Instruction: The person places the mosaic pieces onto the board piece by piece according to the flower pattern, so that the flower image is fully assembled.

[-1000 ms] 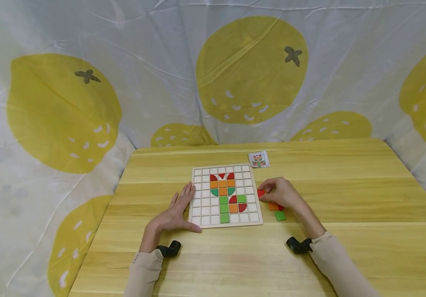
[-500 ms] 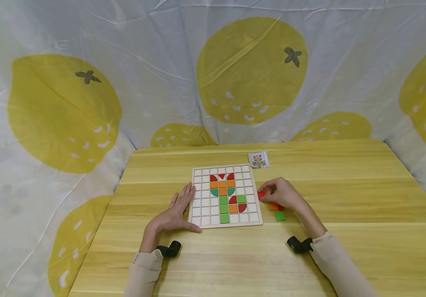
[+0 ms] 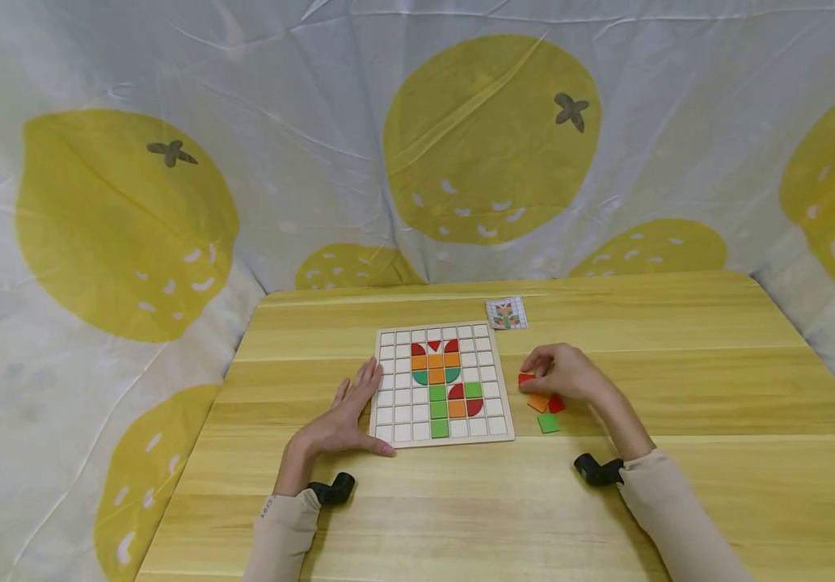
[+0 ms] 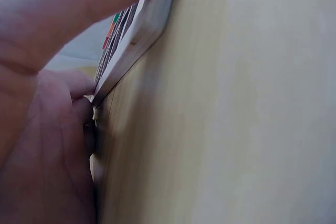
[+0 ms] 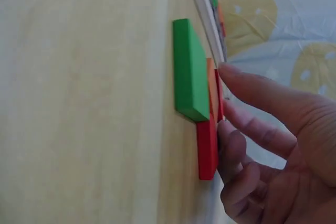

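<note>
A wooden grid board [image 3: 402, 416] lies on the table, with red, orange and green pieces set in its cells in a flower-like pattern. My left hand [image 3: 340, 420] rests at the board's left side, fingers spread along the edge and thumb at the front left corner. Right of the board, my right hand [image 3: 566, 376] pinches a red tile [image 3: 525, 378] between thumb and fingers. Close under that hand lie an orange tile [image 3: 537, 402], another red piece [image 3: 556, 404] and a green square tile [image 3: 548, 423]. In the right wrist view, the fingers partly hide the pinched tile.
A small printed pattern card [image 3: 507, 313] lies behind the board's far right corner. The wooden table [image 3: 679, 347] reaches back to a lemon-print curtain [image 3: 301, 162]. A black device [image 3: 333, 488] sits at the left wrist, another black device [image 3: 597, 470] at the right.
My right hand has shifted right, away from the board, and the red tile has moved with it toward the orange tile. The left hand and the board stay put.
</note>
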`<state>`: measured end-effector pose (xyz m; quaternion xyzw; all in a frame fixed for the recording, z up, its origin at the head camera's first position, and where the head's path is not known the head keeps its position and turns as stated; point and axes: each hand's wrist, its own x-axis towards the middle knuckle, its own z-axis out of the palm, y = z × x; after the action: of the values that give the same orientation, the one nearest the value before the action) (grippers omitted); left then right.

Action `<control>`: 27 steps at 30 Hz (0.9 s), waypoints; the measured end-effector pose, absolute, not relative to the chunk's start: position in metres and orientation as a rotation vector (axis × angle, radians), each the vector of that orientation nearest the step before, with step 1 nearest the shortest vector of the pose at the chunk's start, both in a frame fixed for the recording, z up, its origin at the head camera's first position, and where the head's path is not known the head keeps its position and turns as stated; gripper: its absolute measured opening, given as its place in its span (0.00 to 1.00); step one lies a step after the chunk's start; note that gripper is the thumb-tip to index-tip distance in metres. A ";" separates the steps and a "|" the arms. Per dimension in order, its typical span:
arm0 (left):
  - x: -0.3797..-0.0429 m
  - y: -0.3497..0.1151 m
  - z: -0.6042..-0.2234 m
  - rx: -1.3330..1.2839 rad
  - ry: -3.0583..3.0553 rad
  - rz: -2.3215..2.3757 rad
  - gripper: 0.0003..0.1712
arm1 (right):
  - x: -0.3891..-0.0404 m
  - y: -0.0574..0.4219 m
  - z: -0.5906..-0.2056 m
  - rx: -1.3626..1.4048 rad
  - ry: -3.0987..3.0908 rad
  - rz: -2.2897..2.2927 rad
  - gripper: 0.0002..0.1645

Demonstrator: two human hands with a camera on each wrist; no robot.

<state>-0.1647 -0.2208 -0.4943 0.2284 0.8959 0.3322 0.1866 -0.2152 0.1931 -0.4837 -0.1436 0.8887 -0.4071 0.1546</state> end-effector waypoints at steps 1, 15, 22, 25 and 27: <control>-0.165 -0.221 -0.494 0.643 2.523 0.935 0.81 | -0.215 0.192 -0.484 -0.422 2.563 -1.155 0.13; -0.165 -0.221 -0.496 0.648 2.531 0.932 0.81 | -0.217 0.185 -0.490 -0.450 2.580 -1.165 0.18; -0.165 -0.221 -0.496 0.637 2.524 0.932 0.81 | -0.217 0.186 -0.491 -0.380 2.556 -1.208 0.15; -0.165 -0.221 -0.495 0.630 2.523 0.936 0.81 | -0.217 0.186 -0.490 -0.369 2.550 -1.220 0.16; -0.165 -0.221 -0.495 0.633 2.525 0.933 0.81 | -0.218 0.185 -0.490 -0.371 2.566 -1.211 0.15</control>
<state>-0.1648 -0.2211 -0.4951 0.2248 0.8971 0.3313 0.1869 -0.2178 0.1854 -0.4903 -0.1284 0.8879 -0.4190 0.1397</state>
